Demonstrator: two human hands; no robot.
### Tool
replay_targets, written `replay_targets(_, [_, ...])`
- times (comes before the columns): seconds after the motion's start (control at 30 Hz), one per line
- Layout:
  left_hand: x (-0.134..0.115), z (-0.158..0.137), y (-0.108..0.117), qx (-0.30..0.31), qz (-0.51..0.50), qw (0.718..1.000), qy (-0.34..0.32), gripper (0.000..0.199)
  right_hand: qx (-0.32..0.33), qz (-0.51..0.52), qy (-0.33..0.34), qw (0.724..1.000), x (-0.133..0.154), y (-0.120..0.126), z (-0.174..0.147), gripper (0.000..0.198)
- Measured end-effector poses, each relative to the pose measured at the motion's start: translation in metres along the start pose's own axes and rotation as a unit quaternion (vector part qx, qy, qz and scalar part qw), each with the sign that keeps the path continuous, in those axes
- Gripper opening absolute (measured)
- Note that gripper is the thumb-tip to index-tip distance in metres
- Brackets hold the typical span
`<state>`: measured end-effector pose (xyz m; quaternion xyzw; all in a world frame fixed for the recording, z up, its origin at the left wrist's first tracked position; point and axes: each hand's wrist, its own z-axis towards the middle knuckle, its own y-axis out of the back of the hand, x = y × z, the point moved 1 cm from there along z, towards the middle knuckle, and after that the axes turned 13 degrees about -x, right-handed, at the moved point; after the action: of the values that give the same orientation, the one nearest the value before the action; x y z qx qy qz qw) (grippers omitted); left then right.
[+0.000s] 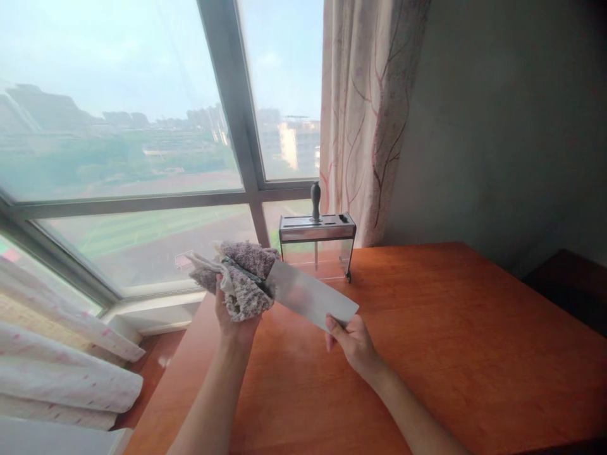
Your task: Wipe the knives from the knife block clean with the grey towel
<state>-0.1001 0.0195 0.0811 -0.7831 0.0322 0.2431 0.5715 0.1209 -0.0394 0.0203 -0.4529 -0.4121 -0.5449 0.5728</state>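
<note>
A fuzzy grey-and-white cloth (249,303) is bunched in my left hand (232,322), with the fingers mostly hidden under it. Folded into the cloth is the dark handle end of a kitchen knife (310,296). Its broad, pale, flat blade slants down to the right above the table. My right hand (353,344) pinches the lower edge of the blade near its far end, thumb on the near face and fingers behind.
A clear knife stand (317,229) with a metal top is at the table's far edge, and a dark-handled rod or blade (315,201) stands upright in it. The wooden table (450,341) borders a window (137,208). Curtains (365,126) hang behind and at left.
</note>
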Motion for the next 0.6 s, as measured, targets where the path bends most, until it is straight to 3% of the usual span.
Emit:
replay_targets(0.1, [0.021,-0.015,-0.003,-0.007,0.025,0.998,0.060,0.025,-0.017,-0.009,0.007,1.000,0.000,-0.003,-0.001,0.057])
replay_targets(0.2, [0.049,-0.033,-0.004,-0.001,0.119,0.983,0.137,0.018,-0.033,-0.014,0.004,0.999,-0.003,-0.003,0.000,0.055])
replay_targets(0.3, [0.065,-0.042,-0.001,0.003,0.161,0.976,0.149,0.019,-0.032,-0.017,-0.003,0.999,-0.006,-0.003,0.001,0.054])
replay_targets(0.6, [0.040,-0.016,0.001,-0.024,0.082,0.993,0.079,0.019,0.040,-0.060,0.024,0.997,0.002,-0.004,-0.002,0.058])
